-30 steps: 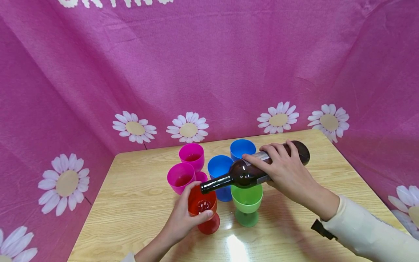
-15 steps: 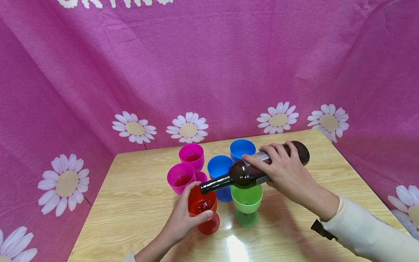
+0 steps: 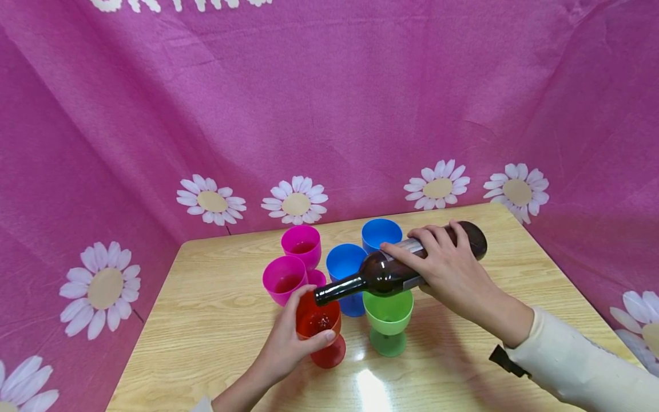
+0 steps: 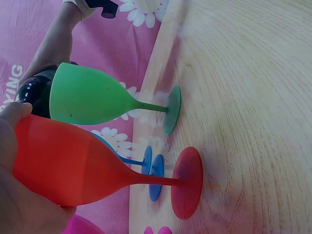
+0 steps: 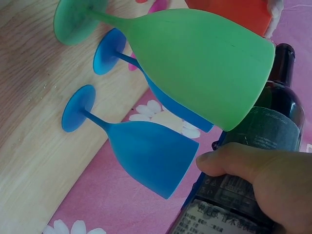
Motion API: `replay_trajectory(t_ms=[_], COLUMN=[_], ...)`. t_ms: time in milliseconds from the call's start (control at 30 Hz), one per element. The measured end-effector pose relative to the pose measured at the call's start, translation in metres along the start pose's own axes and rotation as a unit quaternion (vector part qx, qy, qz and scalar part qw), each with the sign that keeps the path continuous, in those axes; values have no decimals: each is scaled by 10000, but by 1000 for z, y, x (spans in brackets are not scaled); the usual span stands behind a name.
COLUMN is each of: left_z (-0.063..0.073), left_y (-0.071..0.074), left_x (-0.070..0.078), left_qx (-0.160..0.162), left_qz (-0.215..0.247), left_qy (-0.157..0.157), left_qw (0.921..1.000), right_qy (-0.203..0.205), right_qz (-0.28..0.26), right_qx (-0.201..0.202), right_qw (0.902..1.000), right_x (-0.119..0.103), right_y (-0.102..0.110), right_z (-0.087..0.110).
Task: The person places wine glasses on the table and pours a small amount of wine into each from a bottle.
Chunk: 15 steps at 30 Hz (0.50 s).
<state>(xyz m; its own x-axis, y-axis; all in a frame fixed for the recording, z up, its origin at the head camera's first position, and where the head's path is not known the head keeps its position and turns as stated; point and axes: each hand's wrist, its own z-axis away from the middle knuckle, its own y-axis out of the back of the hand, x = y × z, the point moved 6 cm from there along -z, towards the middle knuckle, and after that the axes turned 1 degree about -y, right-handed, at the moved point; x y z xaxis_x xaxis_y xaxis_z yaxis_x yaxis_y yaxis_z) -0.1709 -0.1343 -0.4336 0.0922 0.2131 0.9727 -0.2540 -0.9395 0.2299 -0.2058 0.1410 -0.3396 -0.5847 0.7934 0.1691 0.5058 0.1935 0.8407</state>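
Note:
My left hand [image 3: 290,341] curls round the bowl of a red goblet [image 4: 83,163], thumb at the near side of its rim; the goblet's foot stands on the table. Bubbly liquid shows inside the bowl in the head view. My right hand [image 3: 453,274] grips a dark glass wine bottle [image 3: 383,272] by its labelled body. The bottle is tipped, its base up at the right and its mouth over the red goblet's rim. Below the bottle stands a green goblet [image 3: 388,320], upright and close to the red one.
Two magenta goblets [image 3: 285,280] with red liquid stand behind at the left. Two blue goblets [image 5: 151,156] stand behind the bottle, partly hidden in the head view. The wooden table [image 3: 206,332] is backed by a pink cloth [image 3: 334,103] with daisies.
The hands, the bottle and the goblets hold their places. Only the bubbles and glints on the liquid in the red goblet shift.

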Motion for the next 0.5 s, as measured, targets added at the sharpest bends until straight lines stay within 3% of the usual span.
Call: replay_trajectory(t_ms=[500], left_z=[0], left_y=[0], left_x=[-1], left_qx=[39], left_qz=[-18], left_qy=[-32], left_qw=[10000], right_qy=[-18], right_qz=[23], right_qx=[-111], right_qw=[9999], right_x=[-1], right_y=[0], right_z=[0])
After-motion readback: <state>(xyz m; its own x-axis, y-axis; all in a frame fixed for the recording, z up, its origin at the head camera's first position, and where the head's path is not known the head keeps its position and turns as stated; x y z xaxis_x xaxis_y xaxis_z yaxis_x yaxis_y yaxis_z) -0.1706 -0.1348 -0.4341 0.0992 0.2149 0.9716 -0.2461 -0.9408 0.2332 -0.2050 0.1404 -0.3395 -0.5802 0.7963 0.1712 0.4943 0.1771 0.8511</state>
